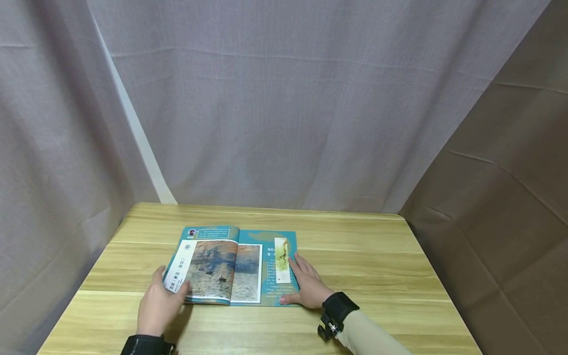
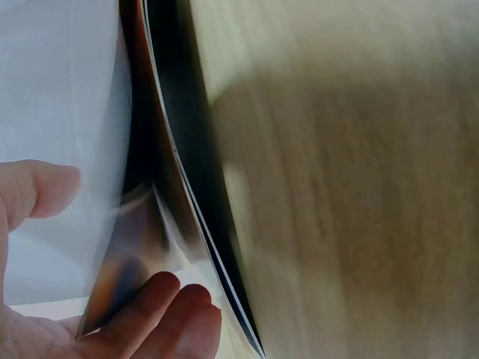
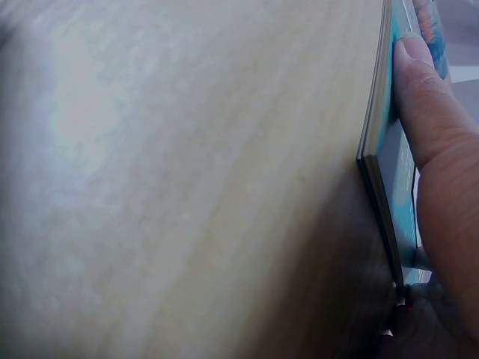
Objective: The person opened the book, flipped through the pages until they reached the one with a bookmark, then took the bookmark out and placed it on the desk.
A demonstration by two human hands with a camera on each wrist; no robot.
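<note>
An open magazine (image 1: pixel 248 298) with teal pages lies near the table's front, a seascape painting printed across its spread. At its left edge is my left hand (image 1: pixel 161 303); in the left wrist view the thumb (image 2: pixel 45 188) stands off from the pages while the other fingers (image 2: pixel 150 303) lie along their far side. My right hand (image 1: pixel 310 286) rests spread on the right page's outer edge, its thumb (image 3: pixel 430 97) flat along the lower border. A bookmark (image 1: pixel 282 261), white with a yellow-green picture, lies on the right page beside the right fingertips.
The wooden table (image 1: pixel 377 276) extends beyond the magazine on all sides. Grey curtains (image 1: pixel 266 123) hang behind it and at the left, with a narrow light gap at the left. A brown cloth (image 1: pixel 510 222) hangs along the right edge.
</note>
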